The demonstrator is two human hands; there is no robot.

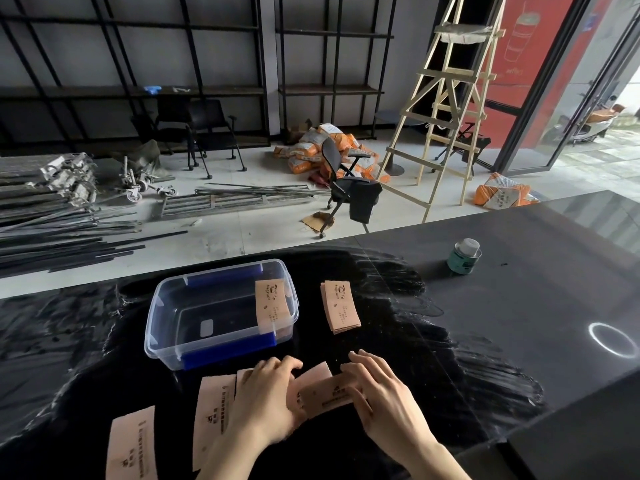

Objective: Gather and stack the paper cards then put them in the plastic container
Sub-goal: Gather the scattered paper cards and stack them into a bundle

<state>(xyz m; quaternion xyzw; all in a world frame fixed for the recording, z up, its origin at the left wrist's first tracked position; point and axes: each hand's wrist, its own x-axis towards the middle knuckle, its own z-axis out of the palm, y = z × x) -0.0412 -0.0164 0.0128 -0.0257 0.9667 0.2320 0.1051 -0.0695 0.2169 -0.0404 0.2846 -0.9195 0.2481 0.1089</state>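
Observation:
Pinkish paper cards lie on a black table (502, 306). My left hand (266, 400) and my right hand (381, 393) press from both sides on a small pile of cards (322, 393) near the front edge. Two more loose cards lie to the left, one (213, 410) beside my left wrist and one (133, 445) at the front left. A neat stack of cards (340, 306) rests right of the clear plastic container (166, 327). Inside the container a stack of cards (272, 304) leans at its right end.
A small green can with a silver lid (464, 256) stands at the back right of the table. Beyond the table's far edge are a floor with metal rods, an office chair (349, 181) and a wooden ladder (450, 109).

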